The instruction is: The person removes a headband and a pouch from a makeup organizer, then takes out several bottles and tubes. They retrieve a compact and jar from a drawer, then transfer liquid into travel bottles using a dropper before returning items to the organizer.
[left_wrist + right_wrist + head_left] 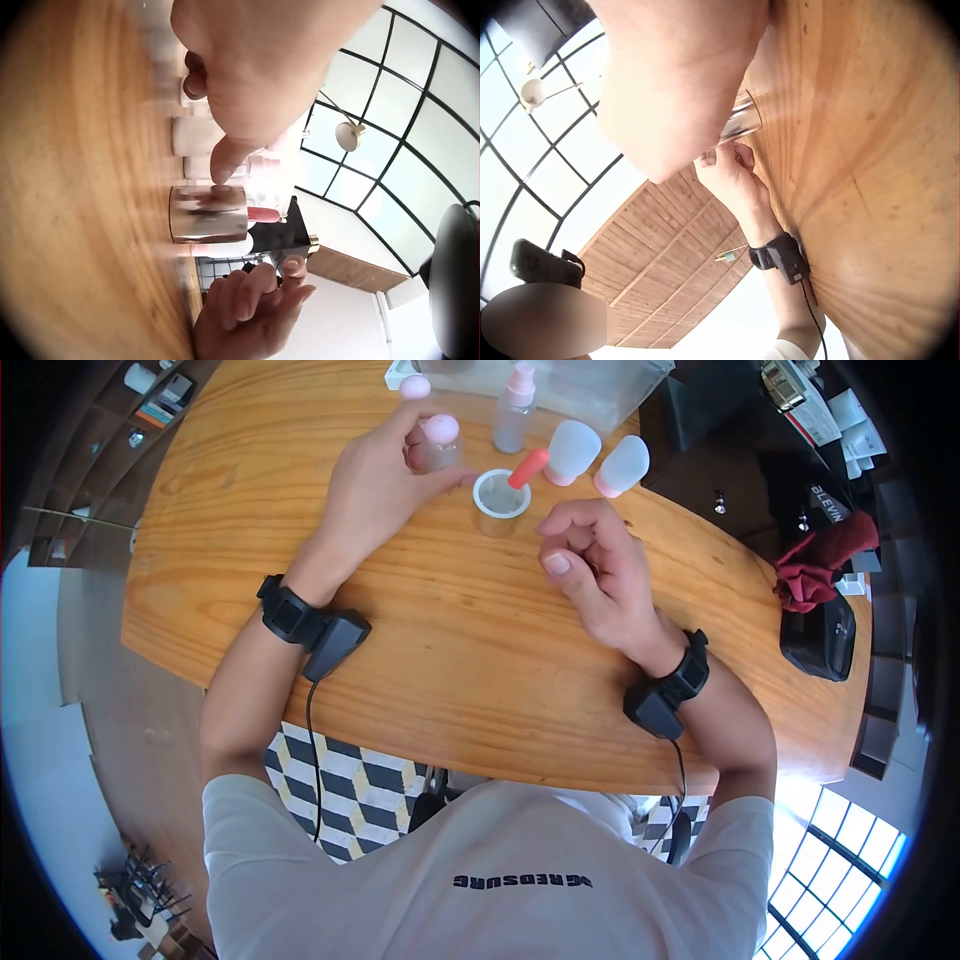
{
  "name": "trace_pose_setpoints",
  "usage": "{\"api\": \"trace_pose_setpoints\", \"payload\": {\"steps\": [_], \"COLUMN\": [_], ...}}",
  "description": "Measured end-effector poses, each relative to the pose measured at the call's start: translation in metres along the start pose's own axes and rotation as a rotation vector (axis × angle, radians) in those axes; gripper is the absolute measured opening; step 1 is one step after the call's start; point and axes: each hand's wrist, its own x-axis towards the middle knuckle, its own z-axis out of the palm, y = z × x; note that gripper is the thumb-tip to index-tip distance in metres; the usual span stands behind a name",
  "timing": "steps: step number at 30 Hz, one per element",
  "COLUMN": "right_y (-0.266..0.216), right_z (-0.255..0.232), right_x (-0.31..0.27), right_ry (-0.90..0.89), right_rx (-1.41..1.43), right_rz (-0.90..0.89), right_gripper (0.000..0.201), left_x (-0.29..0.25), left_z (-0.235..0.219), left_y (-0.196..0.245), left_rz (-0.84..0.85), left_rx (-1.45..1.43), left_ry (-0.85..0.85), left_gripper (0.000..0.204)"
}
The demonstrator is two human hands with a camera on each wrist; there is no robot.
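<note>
In the head view my left hand [375, 480] is around a small clear bottle [443, 455] with a round pink cap; its fingers lie to the bottle's left and its straight thumb points at a cup [490, 520]. That thumb overlaps the shiny metallic cup [210, 225] in the left wrist view. The cup has a white rim and greyish contents, and a coral-red handle [528, 468] leans out of it. My right hand [605, 575], fingers loosely curled and holding nothing, hovers just right of the cup. It hides most of the cup in the right wrist view.
Behind the cup stands a clear bottle [513, 420] with a pink top. Two whitish squeeze bottles, one near [574, 450] and one farther right [625, 462], rest on pink caps. Another pink round top [414, 387] and a translucent bin [590, 385] are at the back.
</note>
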Motion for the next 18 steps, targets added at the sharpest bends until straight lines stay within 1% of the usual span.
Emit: {"api": "trace_pose_setpoints", "payload": {"steps": [1,3,4,6,7,9,10,12,14,16,18], "right_y": [0.000,0.000,0.000,0.000,0.000,-0.001,-0.001,-0.001,-0.002,-0.006,-0.006], "right_z": [0.000,0.000,-0.001,-0.002,-0.002,-0.001,-0.001,-0.001,0.000,0.002,0.002], "right_x": [0.000,0.000,0.000,0.000,0.000,0.000,0.000,0.000,0.001,0.005,0.006], "right_ry": [-0.002,-0.005,-0.006,-0.016,-0.024,-0.017,-0.012,-0.008,-0.004,0.008,0.027], "right_rx": [-0.004,-0.018,-0.030,-0.030,-0.027,-0.028,-0.030,-0.059,-0.088,-0.196,-0.193], "right_rz": [-0.005,-0.005,-0.004,0.008,0.021,0.023,0.024,0.021,0.017,-0.060,-0.048], "right_gripper": [0.027,0.026,0.026,0.025,0.024,0.023,0.021,0.019,0.016,0.012,0.012], "left_x": [0.000,0.001,0.001,-0.001,-0.001,-0.002,-0.003,-0.004,-0.003,-0.003,-0.002], "left_z": [0.000,0.002,0.003,0.002,0.001,-0.002,-0.001,0.001,0.002,0.006,0.009], "left_y": [-0.001,-0.001,-0.001,0.005,0.005,0.005,0.005,0.007,0.005,0.001,-0.001], "left_rz": [-0.001,0.005,0.004,-0.063,-0.063,-0.094,-0.093,-0.169,-0.148,-0.126,-0.071], "left_rx": [0.001,-0.085,-0.086,-0.049,-0.049,0.093,0.093,0.064,0.078,0.092,0.013], "left_ry": [0.003,0.082,0.084,0.106,0.106,0.026,0.026,-0.011,-0.011,-0.012,0.049], "left_gripper": [0.049,0.049,0.049,0.036,0.036,0.033,0.033,0.032,0.029,0.026,0.020]}}
